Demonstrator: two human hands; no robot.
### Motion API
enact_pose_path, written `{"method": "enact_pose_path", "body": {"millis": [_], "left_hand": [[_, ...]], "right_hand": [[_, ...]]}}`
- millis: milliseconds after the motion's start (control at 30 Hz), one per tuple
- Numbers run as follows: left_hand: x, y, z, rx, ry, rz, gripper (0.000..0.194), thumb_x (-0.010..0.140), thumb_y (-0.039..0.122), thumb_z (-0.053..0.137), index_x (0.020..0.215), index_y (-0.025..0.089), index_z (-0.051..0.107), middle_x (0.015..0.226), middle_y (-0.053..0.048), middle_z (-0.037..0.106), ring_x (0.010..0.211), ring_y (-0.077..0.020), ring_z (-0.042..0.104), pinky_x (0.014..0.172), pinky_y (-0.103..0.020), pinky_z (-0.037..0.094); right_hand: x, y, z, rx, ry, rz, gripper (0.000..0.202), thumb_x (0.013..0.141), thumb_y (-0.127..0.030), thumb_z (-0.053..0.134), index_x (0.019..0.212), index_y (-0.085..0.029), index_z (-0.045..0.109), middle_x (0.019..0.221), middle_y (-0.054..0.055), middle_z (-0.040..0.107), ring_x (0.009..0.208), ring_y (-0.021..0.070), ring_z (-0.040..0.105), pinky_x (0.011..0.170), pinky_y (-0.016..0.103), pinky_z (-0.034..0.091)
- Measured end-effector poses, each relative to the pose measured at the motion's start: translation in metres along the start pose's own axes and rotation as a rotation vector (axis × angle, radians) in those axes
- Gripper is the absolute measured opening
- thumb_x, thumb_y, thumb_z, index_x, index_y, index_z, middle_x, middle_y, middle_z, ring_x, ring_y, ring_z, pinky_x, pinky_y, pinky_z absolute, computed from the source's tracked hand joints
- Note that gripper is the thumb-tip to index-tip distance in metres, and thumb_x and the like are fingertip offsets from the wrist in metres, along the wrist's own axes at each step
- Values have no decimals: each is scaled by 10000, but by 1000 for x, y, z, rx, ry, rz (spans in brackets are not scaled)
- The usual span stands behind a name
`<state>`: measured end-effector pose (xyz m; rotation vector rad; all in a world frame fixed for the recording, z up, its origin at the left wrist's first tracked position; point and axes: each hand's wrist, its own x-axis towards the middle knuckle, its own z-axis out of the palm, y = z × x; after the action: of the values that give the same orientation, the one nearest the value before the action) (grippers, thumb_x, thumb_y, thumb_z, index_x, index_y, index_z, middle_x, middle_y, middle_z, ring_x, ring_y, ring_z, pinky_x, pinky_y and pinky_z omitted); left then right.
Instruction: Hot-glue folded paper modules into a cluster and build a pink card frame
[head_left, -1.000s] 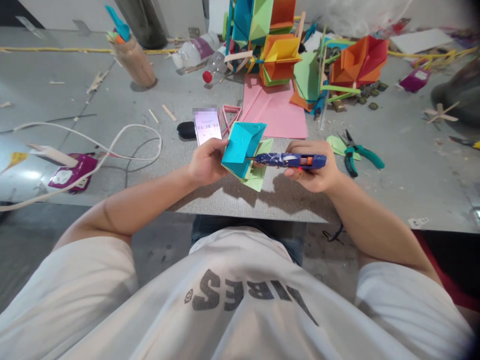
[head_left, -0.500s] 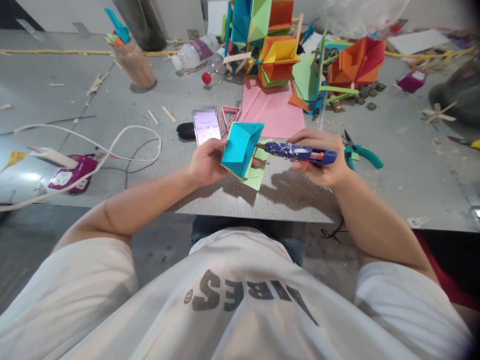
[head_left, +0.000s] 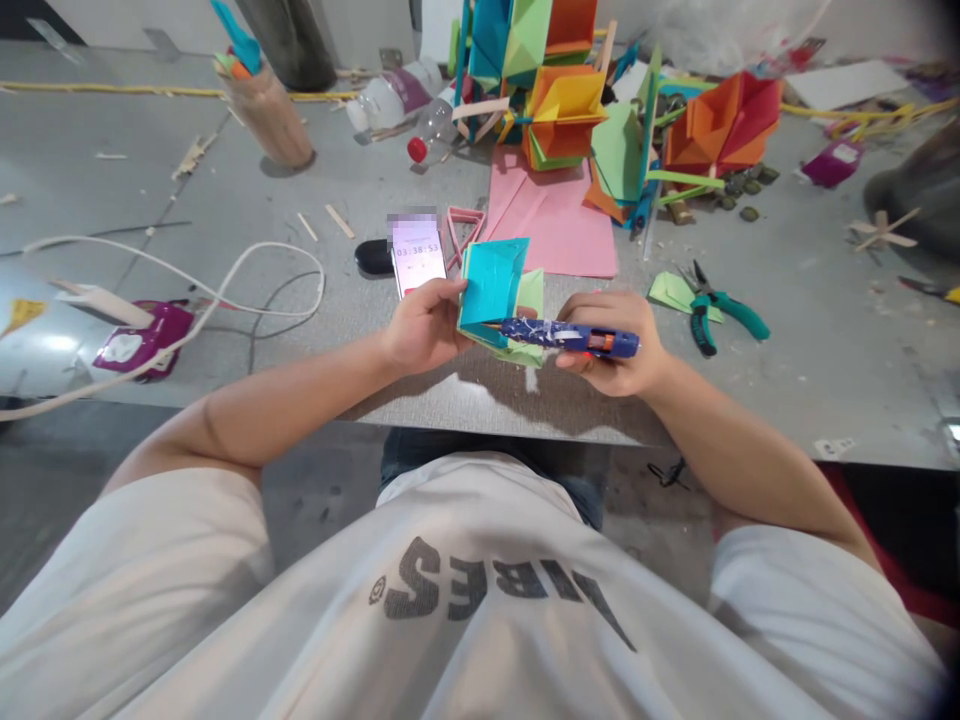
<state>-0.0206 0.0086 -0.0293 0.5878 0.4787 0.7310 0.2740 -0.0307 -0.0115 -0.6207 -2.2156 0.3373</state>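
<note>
In my left hand point(head_left: 426, 328) is a folded piece of blue and light green paper point(head_left: 493, 278), held up over the near part of the table with the blue side toward me. My right hand point(head_left: 619, 345) is wrapped round a blue hot glue gun point(head_left: 562, 336) spotted with white. Its nozzle points left and meets the lower part of the blue paper, or lies just above it. A small red light glows beneath the glue gun. The fingers of my left hand behind the paper are partly hidden.
Past my hands lie a phone point(head_left: 418, 258), pink paper point(head_left: 574, 235) and a pink triangle frame point(head_left: 465, 235). Green-handled pliers point(head_left: 724, 308) rest at right. Folded paper shapes point(head_left: 562, 115) stand behind, with bottles point(head_left: 431, 130) and a wooden cup point(head_left: 270, 120). A white cable point(head_left: 262, 255) loops at left.
My right hand has brought the glue gun left and slightly down, its nozzle shifting from the paper's right edge to its lower part. My left hand has tilted the folded paper a little.
</note>
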Motion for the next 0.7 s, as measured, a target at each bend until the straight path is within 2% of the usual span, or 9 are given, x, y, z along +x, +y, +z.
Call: {"method": "enact_pose_path", "body": {"millis": [233, 400, 567, 700], "left_hand": [[1, -1, -2, -24, 6, -10, 547, 1060, 468, 624, 1454, 143, 821, 1225, -177, 951, 1253, -437, 929, 1146, -578, 724], [0, 2, 0, -75, 9, -22, 597, 1062, 517, 632, 1512, 161, 799, 1238, -161, 954, 1277, -452, 925, 1141, -607, 735], [-1, 6, 6, -30, 51, 39, 542, 1051, 515, 657, 1402, 144, 839, 1233, -176, 953, 1363, -471, 893, 1195, -621, 716], [0, 8, 5, -11, 61, 49, 525, 1038, 504, 662, 1373, 144, 846, 1215, -189, 954, 1341, -476, 900, 1196, -632, 714]], "right_hand": [[-1, 1, -2, -52, -36, 20, 609, 1127, -733, 720, 766, -270, 557, 692, 13, 595, 581, 166, 473, 599, 373, 320], [-2, 3, -7, -79, -75, 44, 650, 1111, -771, 726, 741, -279, 516, 668, -6, 533, 577, 167, 426, 623, 395, 304], [-2, 6, -14, -107, -89, 57, 689, 1104, -814, 715, 730, -283, 485, 653, -8, 505, 580, 174, 408, 624, 400, 283], [0, 6, -19, -111, -98, 63, 731, 1055, -875, 753, 718, -290, 473, 633, -20, 472, 553, 176, 386, 609, 402, 281]]}}
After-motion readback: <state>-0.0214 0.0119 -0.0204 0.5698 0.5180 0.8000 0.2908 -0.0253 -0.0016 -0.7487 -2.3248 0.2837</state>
